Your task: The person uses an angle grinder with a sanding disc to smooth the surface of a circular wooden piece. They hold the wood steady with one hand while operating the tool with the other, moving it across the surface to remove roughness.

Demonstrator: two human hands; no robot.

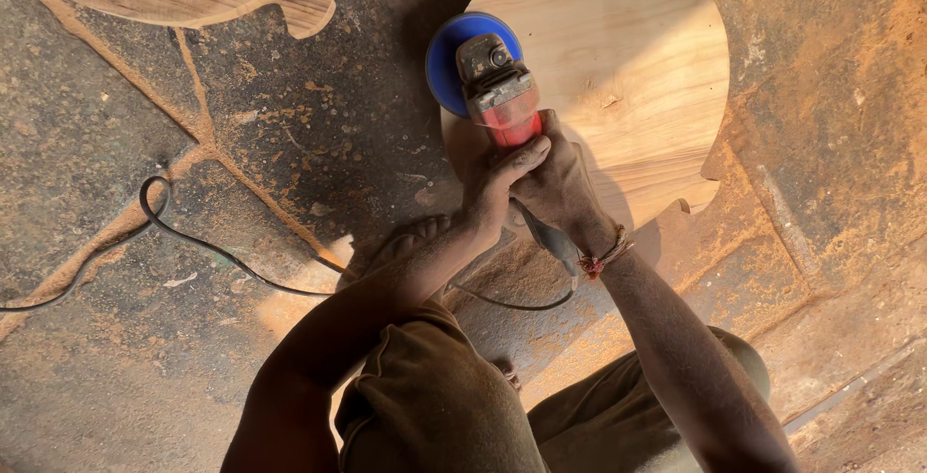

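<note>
While both hands grip it, grinder (502,97) points away.

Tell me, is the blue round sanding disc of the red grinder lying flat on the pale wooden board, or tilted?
Flat, it seems: the blue round sanding disc faces the pale wooden board at its left edge.

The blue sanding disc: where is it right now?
In the head view, the blue sanding disc sits upper centre, at the left edge of the round wooden board, on the front of the red grinder that both hands grip.
</note>
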